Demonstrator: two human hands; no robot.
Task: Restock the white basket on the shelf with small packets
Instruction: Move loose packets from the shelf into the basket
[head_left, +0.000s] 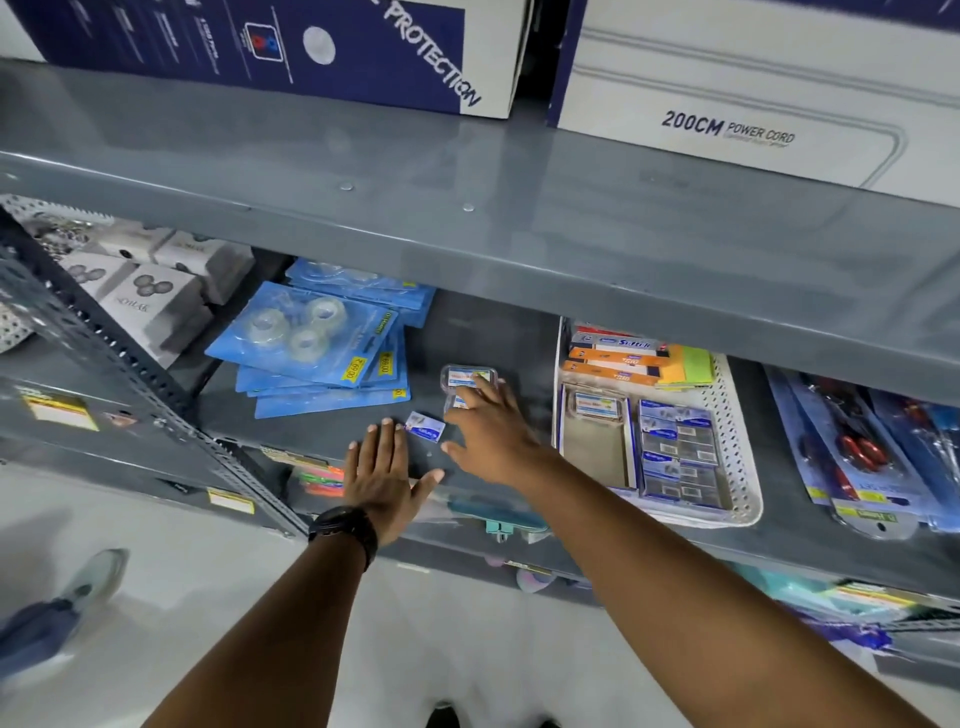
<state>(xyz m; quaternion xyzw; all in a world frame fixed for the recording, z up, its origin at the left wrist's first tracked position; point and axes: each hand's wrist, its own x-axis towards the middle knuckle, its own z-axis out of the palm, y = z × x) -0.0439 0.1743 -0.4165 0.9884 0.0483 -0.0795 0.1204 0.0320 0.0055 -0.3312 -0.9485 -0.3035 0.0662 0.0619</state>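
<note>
The white perforated basket (740, 441) stands on the grey shelf to the right of my hands, holding small blue packets (675, 447), a clear-cased packet (597, 405) and orange boxes at its back. On the bare shelf, my right hand (493, 426) lies over two small clear-cased packets (467, 376), its fingertips touching them. A small blue-and-white packet (426, 425) lies loose between my hands. My left hand (382, 475) rests flat and spread on the shelf, its fingertips just left of that loose packet. A dark watch is on my left wrist.
Blue tape packs (311, 343) are stacked at the left rear. White boxes (150, 291) stand further left. Scissor blister packs (857, 452) lie right of the basket. The upper shelf (467, 208) overhangs closely. A slanted perforated upright (130, 358) borders the left side.
</note>
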